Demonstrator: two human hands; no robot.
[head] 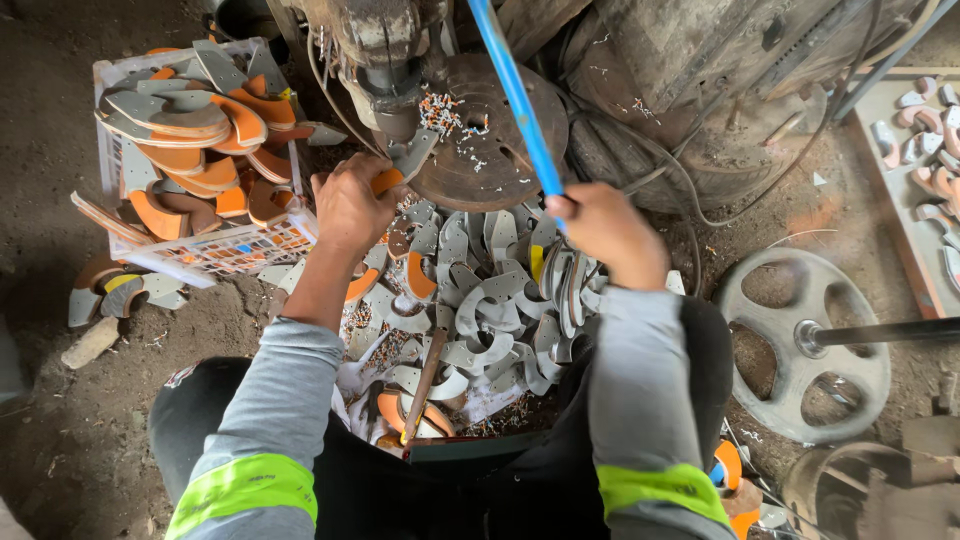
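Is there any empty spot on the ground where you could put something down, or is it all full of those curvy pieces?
Bare dirt lies left of the white crate, and a smaller patch lies between the spoked metal wheel and the machine base. It is crowded between the left hand and right hand, where grey and orange cut pieces are heaped.

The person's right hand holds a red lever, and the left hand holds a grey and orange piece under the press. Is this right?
Not quite: the lever in the right hand is blue, not red, as the head view shows. The rest stands: the left hand holds a grey and orange piece under the press.
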